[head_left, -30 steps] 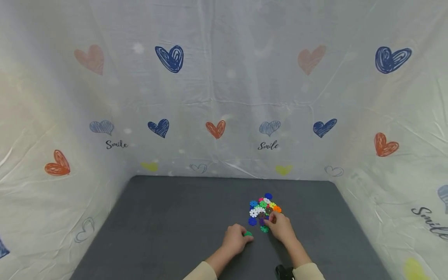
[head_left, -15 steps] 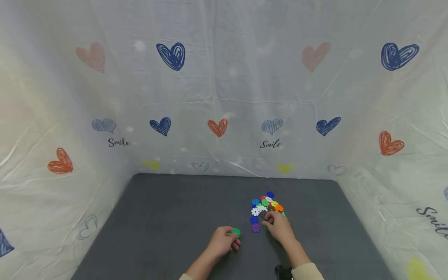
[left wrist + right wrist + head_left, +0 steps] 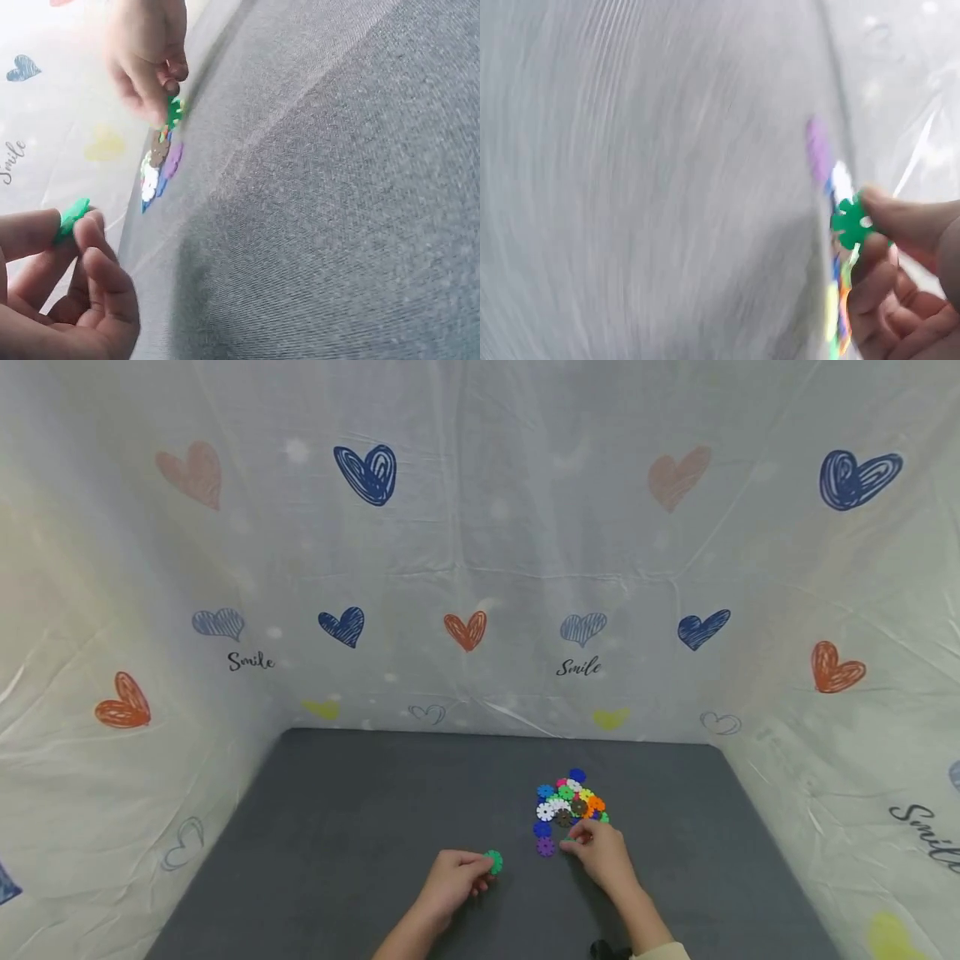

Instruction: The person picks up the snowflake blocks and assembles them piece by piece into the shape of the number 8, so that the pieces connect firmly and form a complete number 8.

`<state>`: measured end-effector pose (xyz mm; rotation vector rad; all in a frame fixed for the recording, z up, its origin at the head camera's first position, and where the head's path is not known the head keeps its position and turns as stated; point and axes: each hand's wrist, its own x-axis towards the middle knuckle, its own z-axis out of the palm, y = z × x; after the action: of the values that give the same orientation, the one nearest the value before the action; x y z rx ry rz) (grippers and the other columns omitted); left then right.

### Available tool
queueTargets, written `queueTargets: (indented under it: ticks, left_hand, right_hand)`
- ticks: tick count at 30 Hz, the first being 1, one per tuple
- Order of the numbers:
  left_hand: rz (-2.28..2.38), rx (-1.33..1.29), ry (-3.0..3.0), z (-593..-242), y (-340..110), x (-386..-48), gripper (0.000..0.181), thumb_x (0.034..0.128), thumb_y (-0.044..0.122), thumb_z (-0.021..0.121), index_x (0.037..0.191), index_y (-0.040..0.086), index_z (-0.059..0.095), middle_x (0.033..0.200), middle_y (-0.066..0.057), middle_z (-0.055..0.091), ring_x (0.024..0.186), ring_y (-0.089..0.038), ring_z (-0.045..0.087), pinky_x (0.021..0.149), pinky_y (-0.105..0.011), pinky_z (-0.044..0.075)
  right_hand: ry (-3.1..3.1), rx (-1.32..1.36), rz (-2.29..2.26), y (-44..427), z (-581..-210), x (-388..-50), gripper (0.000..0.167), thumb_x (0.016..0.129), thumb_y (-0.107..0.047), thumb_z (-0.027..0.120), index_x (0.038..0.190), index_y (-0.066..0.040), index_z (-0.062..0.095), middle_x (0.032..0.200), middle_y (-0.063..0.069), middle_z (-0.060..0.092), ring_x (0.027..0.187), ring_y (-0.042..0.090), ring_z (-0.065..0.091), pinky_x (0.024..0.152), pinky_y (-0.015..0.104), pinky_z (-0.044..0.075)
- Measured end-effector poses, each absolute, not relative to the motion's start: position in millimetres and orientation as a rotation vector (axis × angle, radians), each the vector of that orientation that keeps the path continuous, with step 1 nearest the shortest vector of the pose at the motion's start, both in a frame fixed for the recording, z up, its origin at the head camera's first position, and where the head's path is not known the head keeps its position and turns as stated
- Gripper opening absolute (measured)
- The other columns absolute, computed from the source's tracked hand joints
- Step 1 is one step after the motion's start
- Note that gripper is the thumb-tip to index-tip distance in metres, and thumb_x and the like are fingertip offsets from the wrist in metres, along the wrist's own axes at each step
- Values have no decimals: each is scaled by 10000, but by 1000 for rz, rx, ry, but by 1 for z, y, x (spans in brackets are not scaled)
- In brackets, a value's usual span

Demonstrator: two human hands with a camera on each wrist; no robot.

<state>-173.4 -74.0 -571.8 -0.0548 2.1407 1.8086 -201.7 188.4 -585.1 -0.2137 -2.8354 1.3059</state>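
Observation:
My left hand (image 3: 452, 883) pinches a green notched plastic disc (image 3: 493, 862) between thumb and fingers, off to the left of a pile of colored snowflake discs (image 3: 564, 793). The left wrist view also shows this green disc (image 3: 73, 217) at the fingertips. At the near edge of the pile, my right hand (image 3: 606, 853) pinches a second green disc (image 3: 851, 223), seen most plainly in the right wrist view. Left of the right fingertips lies a purple disc (image 3: 545, 847), below a dark blue disc (image 3: 542, 829). The right hand covers part of the pile's near side.
The discs lie on a dark grey tabletop (image 3: 375, 810). A pale curtain (image 3: 480, 543) printed with hearts surrounds its back and sides. A black object (image 3: 609, 950) sits at the bottom edge beside the right sleeve (image 3: 663, 952).
My left hand has drawn away to the left with its green disc. The purple disc has shifted left, away from my right fingers, which now pinch a green disc.

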Motion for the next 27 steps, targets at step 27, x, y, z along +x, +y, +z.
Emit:
queueTargets:
  ticks: [27]
  left_hand:
    - [1903,16,1980,-555,-73,-175,199,924,153,683,916,-40,733,644,-8,668,505,-79,589,482,-195,470]
  right_hand:
    - [-2334,298,1997,132,-569,-167,91,874,-162,781,929,-92,759,896,86,746,804,164,713,737,269,588]
